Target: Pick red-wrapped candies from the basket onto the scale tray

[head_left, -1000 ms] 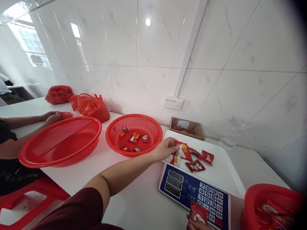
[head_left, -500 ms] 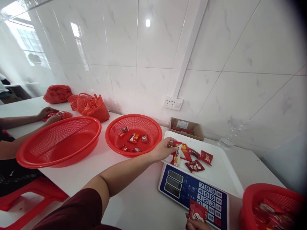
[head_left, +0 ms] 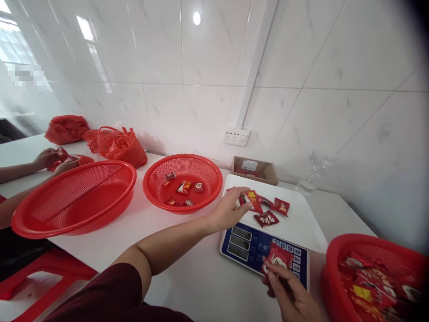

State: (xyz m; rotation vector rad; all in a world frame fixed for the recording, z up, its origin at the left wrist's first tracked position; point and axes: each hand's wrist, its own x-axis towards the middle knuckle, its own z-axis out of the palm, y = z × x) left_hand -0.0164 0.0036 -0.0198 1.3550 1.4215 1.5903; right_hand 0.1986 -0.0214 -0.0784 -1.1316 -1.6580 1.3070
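Observation:
My left hand (head_left: 231, 210) is over the near left part of the scale's white tray (head_left: 298, 219), thumb and fingers apart. Just past its fingertips lies a red and yellow snack packet (head_left: 254, 202); a bit of red wrapper shows behind the hand, mostly hidden. More small red packets rest on the tray, among them a dark red one (head_left: 266, 219) and a bright red one (head_left: 281, 206). My right hand (head_left: 291, 286) pinches a red snack packet with a pale print (head_left: 280, 260) above the keypad of the blue digital scale (head_left: 231, 246).
A red basket (head_left: 330, 268) heaped with packets stands at the right. Left of the scale is a red basket (head_left: 182, 210) with several small packets, then another red basket (head_left: 77, 228). A cardboard box (head_left: 268, 172) sits behind. Another person's hands (head_left: 50, 158) handle red packets near red bags (head_left: 129, 150).
My left hand no longer holds up the white and red packet; its fingers have parted over the tray. My right hand has risen further into view with its packet. The view has shifted slightly.

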